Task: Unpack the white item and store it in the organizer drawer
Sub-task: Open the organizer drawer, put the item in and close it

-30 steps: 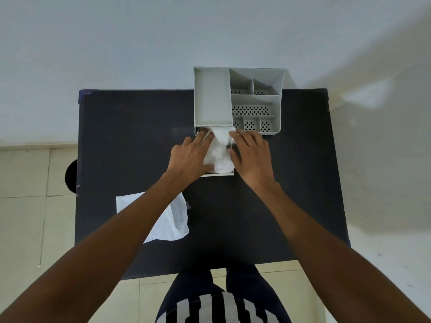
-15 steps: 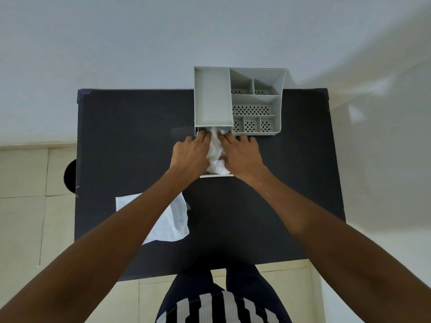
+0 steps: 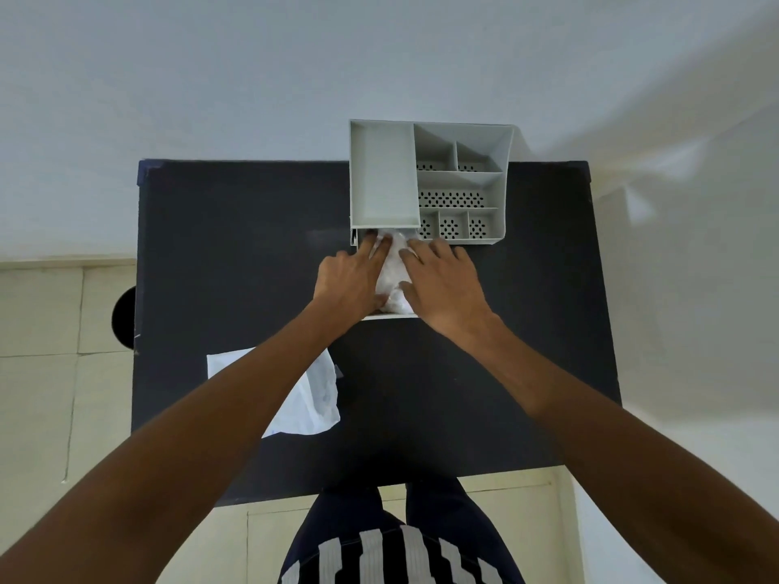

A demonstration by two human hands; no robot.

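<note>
A grey desk organizer (image 3: 381, 174) stands at the far edge of the black table (image 3: 236, 255). Its drawer (image 3: 390, 316) is pulled out toward me, and only its near rim shows. A crumpled white item (image 3: 390, 274) lies in the drawer. My left hand (image 3: 347, 280) presses flat on the item's left side, fingertips reaching under the organizer's front. My right hand (image 3: 442, 284) presses on its right side, fingers spread. Both hands hide most of the item and drawer.
An empty white plastic wrapper (image 3: 314, 398) lies on the table near my left forearm. The organizer's right half has several small perforated compartments (image 3: 457, 200). A pale wall rises behind the table, and tiled floor lies to the left.
My hands have drawn closer together over the white item, pushing it down and farther in toward the organizer. The drawer and wrapper have not moved.
</note>
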